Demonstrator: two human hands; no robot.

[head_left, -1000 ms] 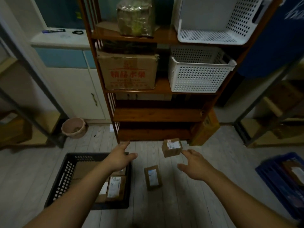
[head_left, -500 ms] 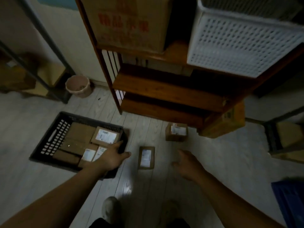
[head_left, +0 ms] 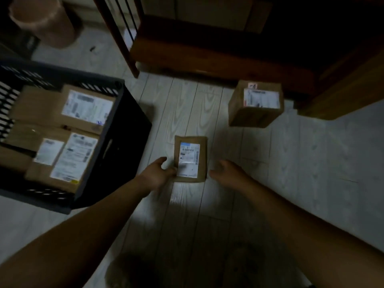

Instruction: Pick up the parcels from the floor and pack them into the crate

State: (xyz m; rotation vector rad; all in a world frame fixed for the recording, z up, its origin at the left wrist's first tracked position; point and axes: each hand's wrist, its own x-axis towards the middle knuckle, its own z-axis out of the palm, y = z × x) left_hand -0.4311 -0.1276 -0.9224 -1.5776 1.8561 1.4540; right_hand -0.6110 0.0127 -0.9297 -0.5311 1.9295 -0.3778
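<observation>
**A:** What is closest to the viewer?

**B:** Two bare forearms stretched forward and down over a pale plank floor.

**A:** What are the hands doing?

**B:** The left hand has its fingers spread and relaxed. Its thumb touches the near left corner of a flat parcel, but the fingers are not curled round it. The right hand is also spread and holds nothing. It sits just beside the parcel's near right corner, and blur hides whether it touches.

**A:** Where is that parcel?

**B:** Flat on the floor between the two hands, label up.

**A:** And farther out?

**B:** Left of the left hand stands a black crate, with labelled packed parcels lying inside. Beyond the right hand, well apart, a boxy parcel sits on the floor near the foot of a dark wooden shelf. Far beyond the left hand is a blurred brownish pot.
</observation>
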